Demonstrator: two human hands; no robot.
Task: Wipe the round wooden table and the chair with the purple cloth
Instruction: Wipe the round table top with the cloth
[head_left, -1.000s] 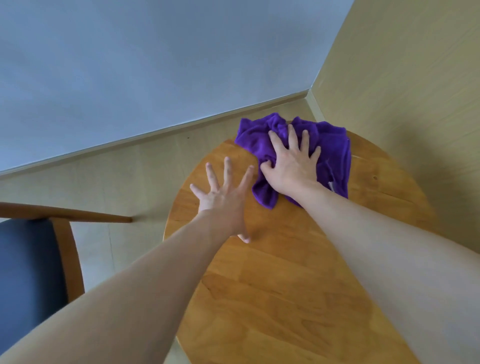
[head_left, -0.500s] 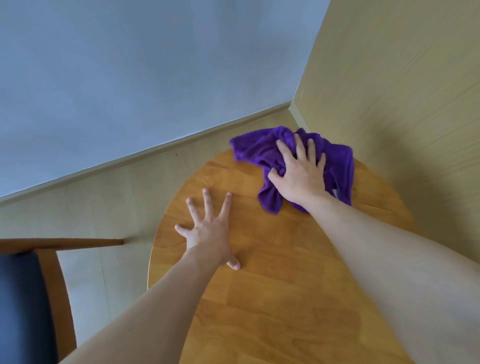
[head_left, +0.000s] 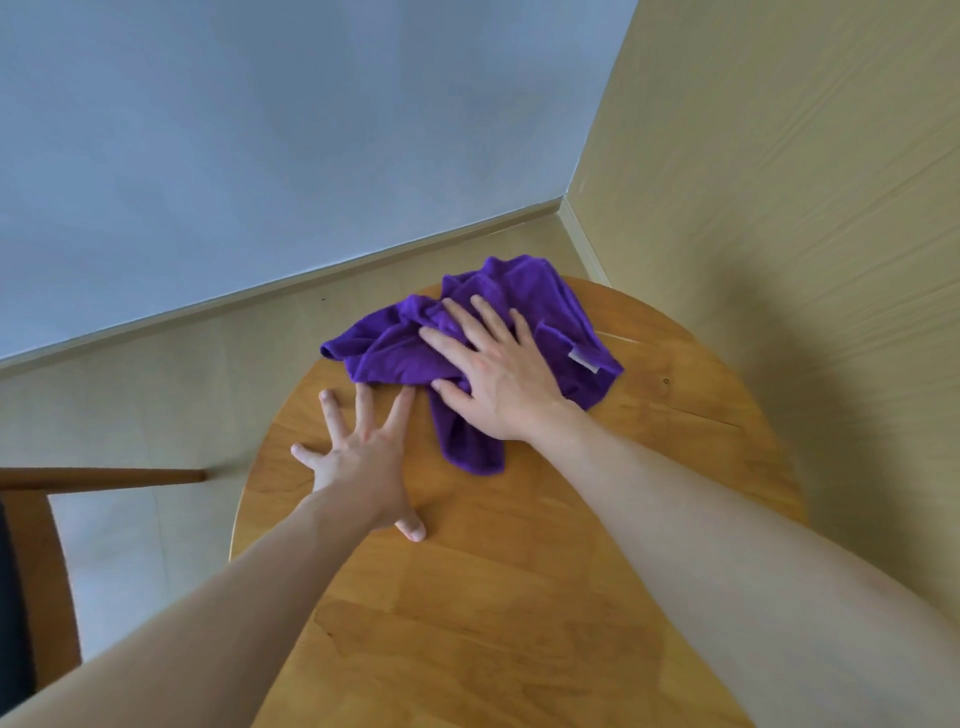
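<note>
The crumpled purple fleece cloth (head_left: 483, 332) lies bunched on the far part of the round, honey-coloured wooden desk (head_left: 519, 597), close to its far rim, with a small pale label showing on its right edge. The right hand (head_left: 498, 374) lies palm-down on top of the cloth; its fingers (head_left: 452, 317) are straight and spread over the folds, pressing the fabric flat against the wood rather than curling round it. The thumb reaches across the lower left side of the cloth, and a tail of purple fabric hangs out below the wrist toward the person.

The left hand (head_left: 358, 457) rests flat on the bare wood just beside the cloth, fingers splayed wide and holding nothing. Its longest fingertips come right up to the cloth's near edge; whether they actually touch the fabric is hard to tell from this angle.

At the left border a wooden chair (head_left: 57, 519) shows only in part: a brown armrest rail, a curved wooden upright and a sliver of dark seat. It stands well apart from the cloth. No containers are in view.
</note>
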